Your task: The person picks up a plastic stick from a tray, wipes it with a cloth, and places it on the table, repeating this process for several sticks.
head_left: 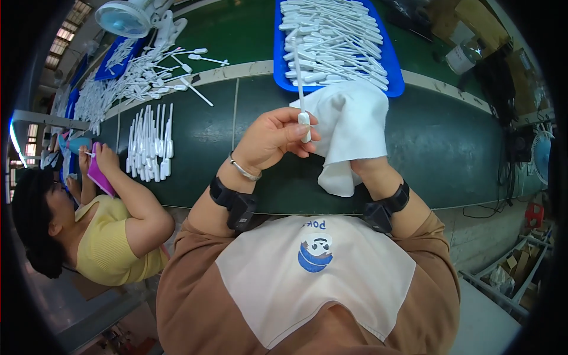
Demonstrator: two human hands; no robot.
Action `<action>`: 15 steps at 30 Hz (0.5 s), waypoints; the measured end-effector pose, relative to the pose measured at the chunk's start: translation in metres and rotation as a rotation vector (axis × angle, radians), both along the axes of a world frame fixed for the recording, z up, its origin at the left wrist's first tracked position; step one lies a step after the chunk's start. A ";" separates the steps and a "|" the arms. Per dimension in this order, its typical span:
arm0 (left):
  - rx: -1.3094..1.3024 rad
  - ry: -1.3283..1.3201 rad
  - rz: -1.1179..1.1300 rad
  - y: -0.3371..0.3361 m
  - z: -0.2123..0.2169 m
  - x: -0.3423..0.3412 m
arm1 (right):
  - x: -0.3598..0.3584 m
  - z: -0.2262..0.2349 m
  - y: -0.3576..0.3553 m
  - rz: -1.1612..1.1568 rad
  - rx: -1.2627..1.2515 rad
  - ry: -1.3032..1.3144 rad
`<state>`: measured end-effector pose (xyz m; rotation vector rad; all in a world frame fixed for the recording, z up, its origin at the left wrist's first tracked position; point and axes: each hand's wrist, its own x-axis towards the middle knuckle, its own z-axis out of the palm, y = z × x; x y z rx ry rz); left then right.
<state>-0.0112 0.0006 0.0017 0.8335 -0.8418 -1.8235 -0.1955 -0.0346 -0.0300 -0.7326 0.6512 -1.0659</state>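
My left hand point(283, 135) pinches a slim white plastic stick point(305, 119) by its thick handle end. The stick's thin shaft points up and away, toward the blue tray. A white cloth point(358, 121) hangs over my right hand point(373, 167) and bunches up in folds above it. Those fingers are hidden beneath the cloth, which the hand holds up next to the stick. To the left on the dark green table, a row of similar sticks point(151, 145) lies side by side with handles toward me.
A blue tray point(397, 89) heaped with white sticks stands at the far middle. Far left lies a loose pile of sticks point(145, 74) by a fan point(123, 19). At the left a co-worker in yellow point(112, 242) handles a stick and a pink cloth point(97, 171). Cardboard boxes point(482, 26) sit far right.
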 end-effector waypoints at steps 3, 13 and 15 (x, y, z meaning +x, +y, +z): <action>0.091 -0.031 -0.006 0.001 0.000 0.001 | 0.003 -0.003 -0.001 -0.004 -0.024 -0.024; 0.042 -0.124 0.033 0.008 -0.016 -0.009 | 0.005 0.005 0.000 0.068 0.017 0.036; 0.054 -0.120 0.026 0.008 -0.016 -0.011 | 0.005 0.001 0.000 0.044 -0.011 0.060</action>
